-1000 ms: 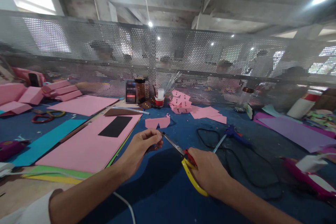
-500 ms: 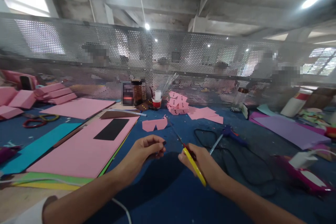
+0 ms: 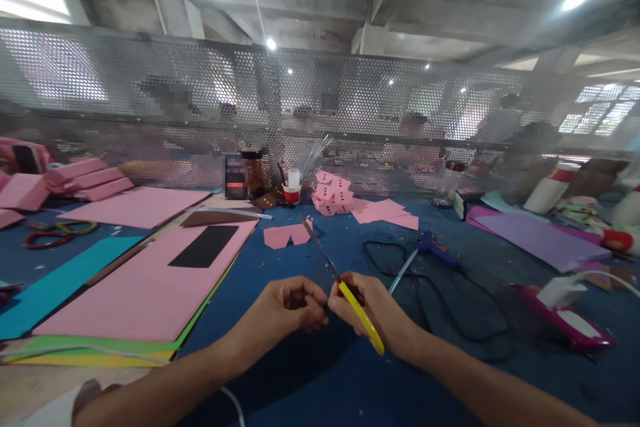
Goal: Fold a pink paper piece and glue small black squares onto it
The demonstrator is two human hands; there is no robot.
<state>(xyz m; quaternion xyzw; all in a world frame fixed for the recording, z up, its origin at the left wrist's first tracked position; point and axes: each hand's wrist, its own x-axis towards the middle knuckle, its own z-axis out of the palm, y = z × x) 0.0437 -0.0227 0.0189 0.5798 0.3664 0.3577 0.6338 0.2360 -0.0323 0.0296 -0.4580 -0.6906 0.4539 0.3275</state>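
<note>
My right hand (image 3: 377,307) is closed on a pair of scissors (image 3: 361,312) with a yellow handle, their narrow blades pointing up and away to the left. Close beside it, my left hand (image 3: 295,303) has its fingers curled in a pinch, with the fingertips almost meeting the right hand's. Whatever sits between those left fingertips is too small or hidden to make out. Just beyond the blades lies a pink paper cutout (image 3: 286,235) with a notch in its lower edge. Behind it stands a stack of pink folded paper pieces (image 3: 333,193) with black dots.
Pink sheets (image 3: 125,293) with a black paper rectangle (image 3: 204,246) lie at left, beside a blue strip (image 3: 65,287). A blue glue gun (image 3: 437,250) and its black cord are on the right, near a magenta power strip (image 3: 570,320). A perforated metal screen (image 3: 350,100) stands behind.
My hands have come together, the left moving right and slightly down. The small dark piece seen at my left fingertips no longer shows. The view has shifted a little to the right.
</note>
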